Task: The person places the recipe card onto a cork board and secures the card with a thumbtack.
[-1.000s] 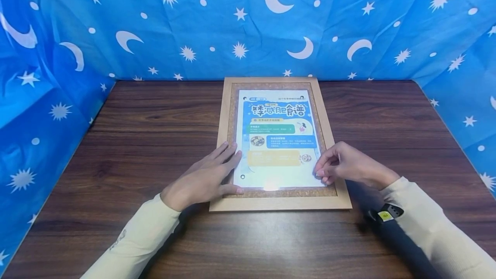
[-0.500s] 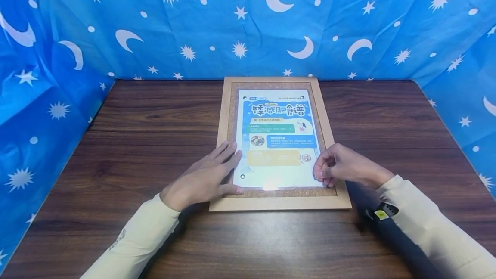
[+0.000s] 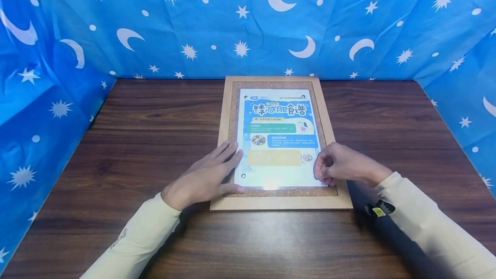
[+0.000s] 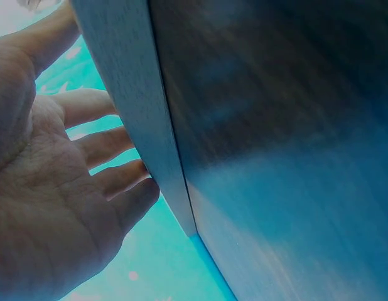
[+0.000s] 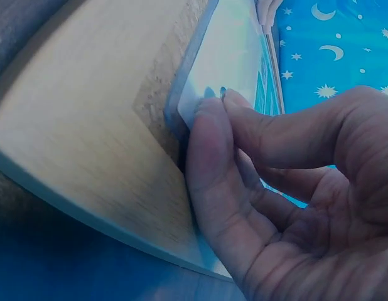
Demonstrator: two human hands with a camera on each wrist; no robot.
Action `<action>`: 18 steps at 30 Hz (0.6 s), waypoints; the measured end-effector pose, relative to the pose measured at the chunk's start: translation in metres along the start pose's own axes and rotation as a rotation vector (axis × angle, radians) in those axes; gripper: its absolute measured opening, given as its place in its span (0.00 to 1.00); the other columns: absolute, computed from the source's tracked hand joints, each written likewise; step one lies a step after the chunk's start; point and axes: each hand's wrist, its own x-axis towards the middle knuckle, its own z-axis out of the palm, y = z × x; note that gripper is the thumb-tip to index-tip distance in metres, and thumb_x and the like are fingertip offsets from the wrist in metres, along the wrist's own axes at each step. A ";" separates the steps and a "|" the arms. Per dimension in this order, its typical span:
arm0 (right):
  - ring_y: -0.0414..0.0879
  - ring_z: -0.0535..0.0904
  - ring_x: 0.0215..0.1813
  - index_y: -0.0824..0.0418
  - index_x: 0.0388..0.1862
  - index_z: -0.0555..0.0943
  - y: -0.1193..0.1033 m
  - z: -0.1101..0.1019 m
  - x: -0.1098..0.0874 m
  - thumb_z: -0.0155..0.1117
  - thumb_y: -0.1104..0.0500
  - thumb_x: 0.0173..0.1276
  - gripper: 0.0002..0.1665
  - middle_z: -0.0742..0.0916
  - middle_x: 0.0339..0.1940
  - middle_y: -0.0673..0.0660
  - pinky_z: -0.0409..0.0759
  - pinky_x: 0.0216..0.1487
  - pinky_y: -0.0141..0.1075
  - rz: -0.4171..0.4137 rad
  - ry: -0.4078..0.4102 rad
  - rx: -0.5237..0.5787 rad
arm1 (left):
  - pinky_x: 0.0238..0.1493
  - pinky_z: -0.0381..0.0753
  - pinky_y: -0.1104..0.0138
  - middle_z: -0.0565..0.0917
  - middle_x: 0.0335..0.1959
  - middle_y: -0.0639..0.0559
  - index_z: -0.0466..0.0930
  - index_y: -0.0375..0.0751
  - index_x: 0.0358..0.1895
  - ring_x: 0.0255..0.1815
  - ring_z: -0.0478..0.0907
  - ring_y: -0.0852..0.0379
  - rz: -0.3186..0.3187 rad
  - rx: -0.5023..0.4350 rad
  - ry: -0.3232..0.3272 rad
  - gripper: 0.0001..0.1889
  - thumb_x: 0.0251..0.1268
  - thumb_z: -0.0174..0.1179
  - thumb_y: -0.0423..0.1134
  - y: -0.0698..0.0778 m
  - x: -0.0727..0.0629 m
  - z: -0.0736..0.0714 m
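A printed poster point(image 3: 284, 171) in a clear sleeve lies on a cork board point(image 3: 286, 192) with a pale wooden frame point(image 3: 279, 203). Round pushpins show at its upper left, upper right point(image 3: 303, 97) and lower left point(image 3: 243, 176) corners. My left hand point(image 3: 205, 178) rests with fingers spread on the frame's left side, fingertips reaching the poster's edge. At the lower right corner my right hand point(image 3: 341, 165) pinches a small pushpin point(image 5: 223, 91) between thumb and forefinger, right at the sleeve. Most of that pin is hidden by the fingertips.
The board lies on a dark wood-grain table point(image 3: 162, 124), its far edge close to a blue curtain point(image 3: 217, 20) with moons and stars. The curtain also hangs at both sides. A black band with a yellow label point(image 3: 378, 212) is on the right wrist.
The right hand has turned slightly and closed in on the lower right corner, hiding the pin more. The left hand and board have stayed in place; the head view shifts a little.
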 end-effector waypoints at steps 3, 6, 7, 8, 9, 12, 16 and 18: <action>0.46 0.81 0.27 0.65 0.30 0.83 -0.002 -0.001 0.001 0.66 0.73 0.65 0.07 0.84 0.24 0.56 0.85 0.31 0.39 0.010 0.000 -0.038 | 0.79 0.48 0.48 0.50 0.82 0.40 0.56 0.37 0.79 0.83 0.38 0.42 -0.004 -0.001 -0.001 0.47 0.67 0.65 0.59 0.000 -0.001 -0.001; 0.46 0.81 0.26 0.65 0.29 0.83 -0.001 -0.001 0.001 0.70 0.70 0.65 0.05 0.84 0.24 0.56 0.85 0.31 0.39 0.019 0.004 -0.052 | 0.79 0.48 0.47 0.50 0.82 0.40 0.56 0.37 0.79 0.83 0.39 0.42 -0.004 -0.005 0.000 0.47 0.66 0.65 0.59 0.000 -0.001 -0.001; 0.46 0.81 0.27 0.65 0.29 0.83 -0.001 -0.001 0.001 0.71 0.70 0.65 0.05 0.84 0.24 0.56 0.85 0.31 0.39 0.020 0.004 -0.050 | 0.78 0.49 0.47 0.50 0.82 0.40 0.56 0.37 0.79 0.83 0.39 0.42 -0.005 -0.005 0.000 0.47 0.66 0.65 0.59 0.000 -0.001 -0.001; 0.46 0.81 0.27 0.65 0.30 0.83 -0.001 -0.001 0.002 0.71 0.70 0.65 0.05 0.84 0.24 0.56 0.85 0.31 0.39 0.021 0.005 -0.047 | 0.78 0.49 0.47 0.50 0.82 0.40 0.57 0.37 0.79 0.83 0.39 0.42 -0.005 -0.005 0.001 0.47 0.66 0.65 0.59 0.000 -0.001 -0.001; 0.46 0.81 0.27 0.65 0.29 0.83 -0.001 -0.001 0.002 0.71 0.69 0.65 0.06 0.84 0.24 0.56 0.86 0.31 0.39 0.023 0.008 -0.045 | 0.78 0.49 0.47 0.50 0.82 0.40 0.57 0.37 0.79 0.83 0.39 0.42 -0.005 -0.005 0.002 0.47 0.66 0.65 0.59 0.000 -0.001 -0.001; 0.46 0.82 0.26 0.66 0.29 0.82 -0.001 -0.001 0.003 0.72 0.69 0.64 0.07 0.85 0.23 0.56 0.86 0.30 0.39 0.035 0.014 -0.049 | 0.78 0.49 0.47 0.50 0.82 0.40 0.57 0.36 0.79 0.83 0.39 0.41 0.001 -0.001 0.004 0.47 0.66 0.65 0.59 0.000 0.000 -0.001; 0.46 0.82 0.25 0.65 0.28 0.82 -0.002 -0.001 0.005 0.72 0.69 0.64 0.07 0.85 0.23 0.57 0.86 0.30 0.39 0.063 0.015 -0.071 | 0.78 0.49 0.47 0.50 0.82 0.39 0.57 0.36 0.79 0.83 0.39 0.41 0.009 -0.002 0.002 0.47 0.66 0.65 0.59 0.000 0.001 0.000; 0.46 0.82 0.25 0.65 0.28 0.82 -0.002 -0.001 0.006 0.72 0.68 0.64 0.07 0.85 0.23 0.57 0.86 0.30 0.39 0.081 0.018 -0.087 | 0.78 0.49 0.47 0.50 0.82 0.39 0.57 0.36 0.79 0.83 0.39 0.41 0.012 -0.001 0.005 0.48 0.65 0.65 0.59 -0.001 0.001 0.000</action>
